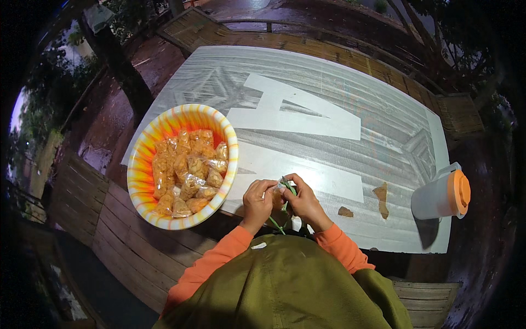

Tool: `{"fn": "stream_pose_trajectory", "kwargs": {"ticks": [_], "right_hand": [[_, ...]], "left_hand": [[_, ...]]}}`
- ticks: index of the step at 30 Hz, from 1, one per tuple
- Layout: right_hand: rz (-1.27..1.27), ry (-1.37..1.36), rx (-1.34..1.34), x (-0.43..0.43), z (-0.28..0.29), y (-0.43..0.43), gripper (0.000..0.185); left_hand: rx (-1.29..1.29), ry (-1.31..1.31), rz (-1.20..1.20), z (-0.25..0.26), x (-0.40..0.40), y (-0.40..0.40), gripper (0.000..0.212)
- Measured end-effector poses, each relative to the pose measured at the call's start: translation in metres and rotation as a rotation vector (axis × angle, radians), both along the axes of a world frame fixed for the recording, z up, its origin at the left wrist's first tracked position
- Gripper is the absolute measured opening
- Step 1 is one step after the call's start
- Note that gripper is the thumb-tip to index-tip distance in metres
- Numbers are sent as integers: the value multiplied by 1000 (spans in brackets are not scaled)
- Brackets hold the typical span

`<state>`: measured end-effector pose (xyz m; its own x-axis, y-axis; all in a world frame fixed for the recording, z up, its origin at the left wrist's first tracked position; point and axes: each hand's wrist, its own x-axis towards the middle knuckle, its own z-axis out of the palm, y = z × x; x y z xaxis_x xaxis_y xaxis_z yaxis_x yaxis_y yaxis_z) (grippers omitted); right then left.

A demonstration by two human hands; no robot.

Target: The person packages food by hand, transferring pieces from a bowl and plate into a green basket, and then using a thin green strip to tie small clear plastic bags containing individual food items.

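My left hand (259, 199) pinches the gathered neck of a small clear plastic bag (278, 201) with orange-brown food in it. Close against it, my right hand (304, 201) has thumb and fingers closed on a thin green strip (289, 187) at the top of this bag. More green strip (276, 224) hangs below the hands, near my lap. To the left stands a yellow, orange and white plastic basin (232, 164), holding several small clear bags of snack pieces (197, 166). My fingers partly hide the held bag.
A table with a printed grey-and-white cover (304, 164) lies before me. On its right stands a translucent pitcher with an orange lid (435, 195). Two brown patches (382, 199) mark the cover. Slatted benches (139, 242) flank the table; a tree trunk (119, 70) rises at left.
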<state>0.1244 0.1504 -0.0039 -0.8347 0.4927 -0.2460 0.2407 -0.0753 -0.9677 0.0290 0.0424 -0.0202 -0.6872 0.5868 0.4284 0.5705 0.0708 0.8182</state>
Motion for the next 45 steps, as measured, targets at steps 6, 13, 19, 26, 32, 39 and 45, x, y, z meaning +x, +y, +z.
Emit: {"fn": "stream_pose_trajectory", "kwargs": {"ticks": [6,13,19,26,32,39,45], "right_hand": [[-100,72,319,-6,-29,4,24],[90,-55,274,7,10,23,31],[-71,-289,946,25,-50,86,15],[-104,-324,1107,29,-100,106,22],[-236,-37,946,21,-96,95,32],[13,89,77,8,-34,54,19],[15,228,-337,2,-11,40,13]], "left_hand": [[10,29,-36,5,11,4,7],[101,-601,-38,-10,-8,4,15],[33,-851,-83,0,-18,0,16],[47,-1002,-109,-3,-22,1,12],[47,-981,-124,-3,-19,2,13],[38,-958,-125,-1,-17,2,13],[47,-969,-117,-4,-16,2,12]]}}
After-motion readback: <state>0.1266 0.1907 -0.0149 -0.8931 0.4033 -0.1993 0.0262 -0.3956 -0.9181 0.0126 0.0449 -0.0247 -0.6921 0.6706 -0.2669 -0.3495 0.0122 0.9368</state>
